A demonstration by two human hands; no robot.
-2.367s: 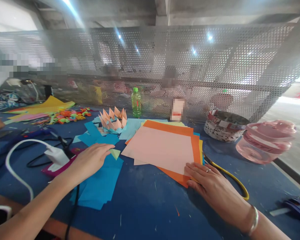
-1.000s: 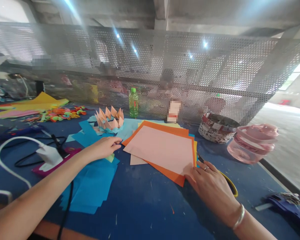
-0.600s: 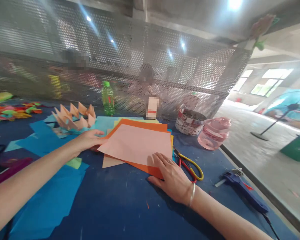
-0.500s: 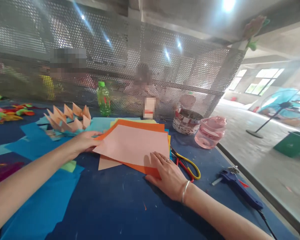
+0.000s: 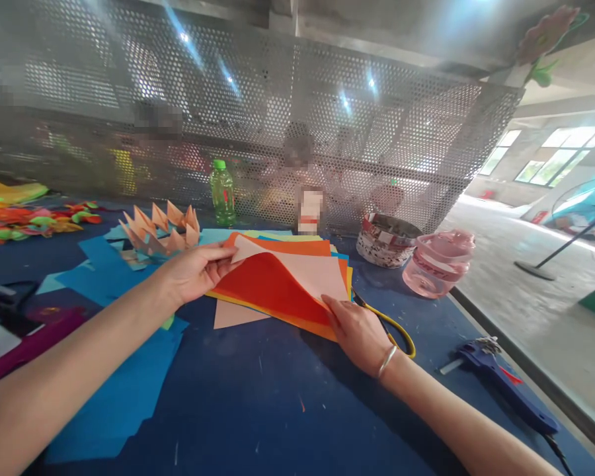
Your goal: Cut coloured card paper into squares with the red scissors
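Note:
A pale pink paper sheet [image 5: 322, 272] is curled up off an orange sheet [image 5: 268, 291] on a stack of coloured paper. My left hand [image 5: 198, 270] pinches the pink sheet at its left corner. At the lower right edge of that sheet, my right hand [image 5: 359, 327] is closed on it, fingertips on top. Beneath the stack, another pale sheet [image 5: 235, 314] sticks out toward me. Scissors with yellow handles [image 5: 399, 334] lie just right of the stack, partly hidden by my right hand.
A folded peach paper ring [image 5: 162, 233] and blue paper [image 5: 123, 390] lie left. Behind stand a green bottle [image 5: 223, 198], a wrapped tub [image 5: 384, 244] and a pink jug [image 5: 436, 268]. A blue glue gun [image 5: 513, 387] lies near the right edge, before a perforated screen [image 5: 401, 145].
The pink sheet lay flat and now bows upward, its near edge lifted, baring the orange beneath. My right hand went from resting flat to gripping its edge. The view shifted left.

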